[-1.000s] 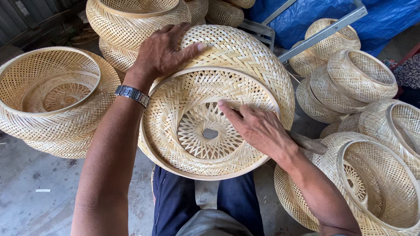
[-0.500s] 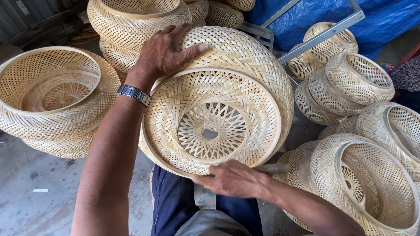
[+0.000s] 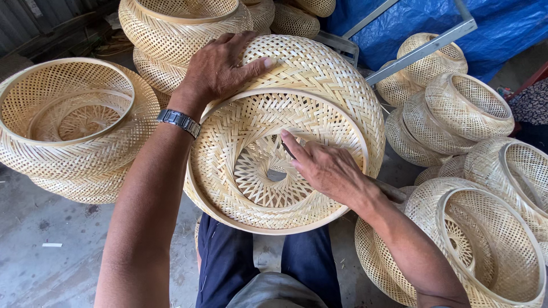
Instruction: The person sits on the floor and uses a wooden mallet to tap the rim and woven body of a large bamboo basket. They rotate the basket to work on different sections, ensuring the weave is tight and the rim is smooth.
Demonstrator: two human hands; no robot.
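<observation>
1. Woven bamboo basket: frame centre, tilted on the lap, mouth toward the camera.
2. Left hand: 11 o'clock, fingers spread flat on the outer wall, steadying.
3. Right hand: inside the mouth, fingers pressing the weave; whether they pinch something, cannot tell.
4. Step, judged: inspecting the inner weave; next needs firm bracing.
5. Stacked baskets: 9 o'clock.

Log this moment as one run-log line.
left hand: steadies woven basket from outside | right hand: inside, on weave | wristwatch: left wrist

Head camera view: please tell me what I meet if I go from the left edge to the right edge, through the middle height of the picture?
Stacked open-weave baskets → left hand with wristwatch → woven basket held on the lap → right hand inside it → heap of woven baskets.
</observation>
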